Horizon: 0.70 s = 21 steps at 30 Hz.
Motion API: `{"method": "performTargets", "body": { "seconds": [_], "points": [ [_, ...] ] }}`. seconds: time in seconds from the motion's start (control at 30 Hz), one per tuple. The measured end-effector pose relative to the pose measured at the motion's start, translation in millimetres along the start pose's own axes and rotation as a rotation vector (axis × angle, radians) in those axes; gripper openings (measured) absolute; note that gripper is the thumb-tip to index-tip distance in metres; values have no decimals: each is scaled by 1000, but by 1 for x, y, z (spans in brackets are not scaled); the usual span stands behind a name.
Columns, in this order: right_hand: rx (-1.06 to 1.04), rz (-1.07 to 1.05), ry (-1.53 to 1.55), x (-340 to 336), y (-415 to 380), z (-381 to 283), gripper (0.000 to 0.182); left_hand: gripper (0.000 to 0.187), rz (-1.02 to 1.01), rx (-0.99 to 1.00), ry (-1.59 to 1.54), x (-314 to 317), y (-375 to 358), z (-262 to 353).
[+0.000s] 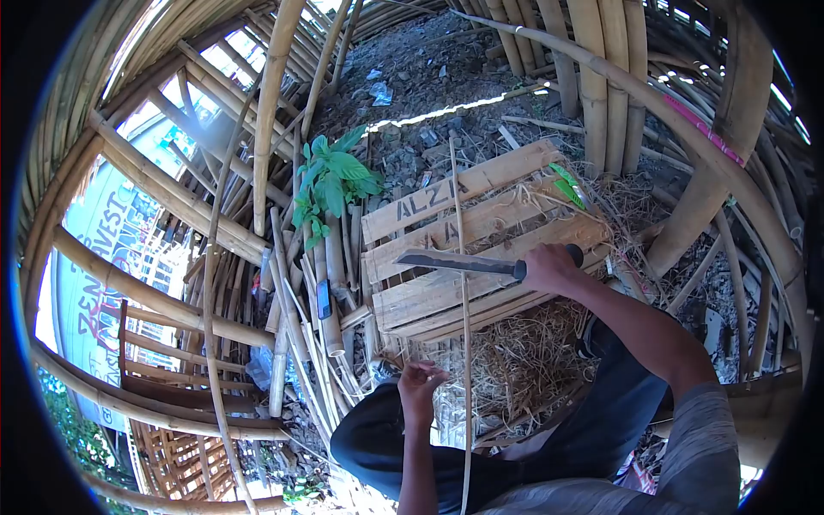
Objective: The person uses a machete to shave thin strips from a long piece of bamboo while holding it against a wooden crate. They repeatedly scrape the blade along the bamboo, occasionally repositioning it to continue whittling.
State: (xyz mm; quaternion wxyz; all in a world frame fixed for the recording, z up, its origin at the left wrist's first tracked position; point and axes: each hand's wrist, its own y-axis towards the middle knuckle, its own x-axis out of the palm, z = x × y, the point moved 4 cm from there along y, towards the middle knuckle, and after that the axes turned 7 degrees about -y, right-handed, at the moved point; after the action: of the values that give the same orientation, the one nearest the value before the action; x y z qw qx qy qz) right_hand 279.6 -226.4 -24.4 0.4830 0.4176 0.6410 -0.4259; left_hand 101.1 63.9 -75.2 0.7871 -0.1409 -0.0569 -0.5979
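My right hand [552,270] is closed around the black handle of a machete [493,264], whose blade points left above a wooden crate [412,305] with slatted boards and dark lettering. A long thin bamboo strip [466,378] runs from the crate's far side down toward my body, crossing the machete's blade. Just left of the strip, my left hand [421,386] is raised over my knee with its fingers curled. Whether anything is between those fingers cannot be made out.
Dry plant fibres and shavings [532,360] cover the ground by my legs. To the left lie cut bamboo lengths [335,330] and a phone-like blue object [324,299]. A leafy green plant [330,180] grows behind them. Bamboo poles [270,112] surround the space.
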Motion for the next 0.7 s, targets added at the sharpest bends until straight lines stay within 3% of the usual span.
{"method": "performTargets", "body": {
  "seconds": [0.2, 0.43, 0.5, 0.57, 0.67, 0.7],
  "points": [
    [-43, 13, -46, 1, 3, 5, 23, 31, 10, -23, -25, 10, -4, -3],
    [-115, 19, -99, -3, -1, 6, 23, 9, 41, -168, 74, 1, -15, -15],
    [-113, -20, -78, -5, -3, 6, 23, 14, 46, -208, 94, 8, -26, -17],
    [-106, -41, -46, -5, -5, 7, 24, 26, -112, -347, 328, 21, -46, -28],
    [-112, -72, -1, -1, -5, 6, 25, 24, -164, -616, 118, 30, -76, -45],
    [-122, -86, 13, 1, -6, 6, 26, 24, -134, -604, 74, 33, -83, -44]
  ]
}}
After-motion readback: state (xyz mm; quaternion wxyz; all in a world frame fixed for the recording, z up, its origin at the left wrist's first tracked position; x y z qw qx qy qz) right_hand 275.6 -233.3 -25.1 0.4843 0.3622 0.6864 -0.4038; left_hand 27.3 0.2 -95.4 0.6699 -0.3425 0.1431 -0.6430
